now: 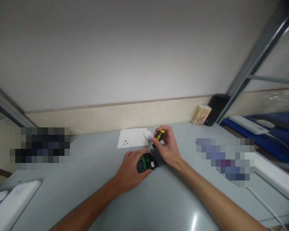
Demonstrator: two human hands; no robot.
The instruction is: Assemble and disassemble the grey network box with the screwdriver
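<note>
In the head view, my left hand point(132, 168) is closed around the side of an opened black computer mouse point(141, 166), with its green circuit board showing. A dark grey cover piece point(158, 156) stands at the mouse's right end, against my right hand point(170, 149). That hand is closed on a screwdriver point(160, 135) with a yellow and black handle, which leans up through the fingers; its tip is hidden. A rounded white thing point(147, 135) is by my right thumb; I cannot make out its kind. Behind lies a sheet of white paper point(132, 136) bearing several tiny dark pieces point(125, 142), apparently screws.
A small yellowish box point(201, 115) and a black flat object point(216, 109) stand at the back right by a metal post. White long objects lie at the left point(21, 202) and right edges point(276, 176). A white cable point(265, 205) runs at right. Two areas are blurred out.
</note>
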